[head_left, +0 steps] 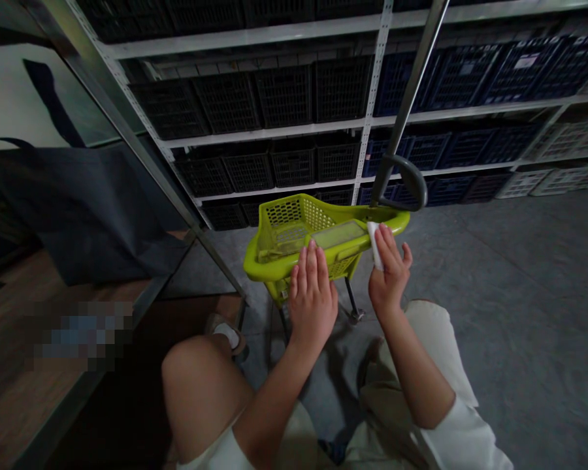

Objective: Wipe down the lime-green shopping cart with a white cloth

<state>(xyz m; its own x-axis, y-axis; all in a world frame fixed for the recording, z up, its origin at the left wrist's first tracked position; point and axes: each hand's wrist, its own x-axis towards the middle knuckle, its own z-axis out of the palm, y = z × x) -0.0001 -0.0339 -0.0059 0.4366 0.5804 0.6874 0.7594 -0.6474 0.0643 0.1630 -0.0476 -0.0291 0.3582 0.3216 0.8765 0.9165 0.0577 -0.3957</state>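
A small lime-green shopping cart (274,269) with a perforated plastic basket stands in front of me. My left hand (314,294) lies flat on the near rim of its basket, fingers stretched out and close together, holding nothing. At the right end of the same rim, my right hand (391,264) presses a folded white cloth (375,245) against the plastic; whether it is paper or fabric I cannot tell. A pale flat panel (339,235) sits along the basket's side, between the hands.
A metal pole (416,78) with a grey loop handle (411,179) rises from the cart's right end. Behind it, white shelving (255,134) holds dark crates (284,94). To my left are a wooden bench (24,287) and a dark bag (93,202). Grey floor (519,274) lies to the right.
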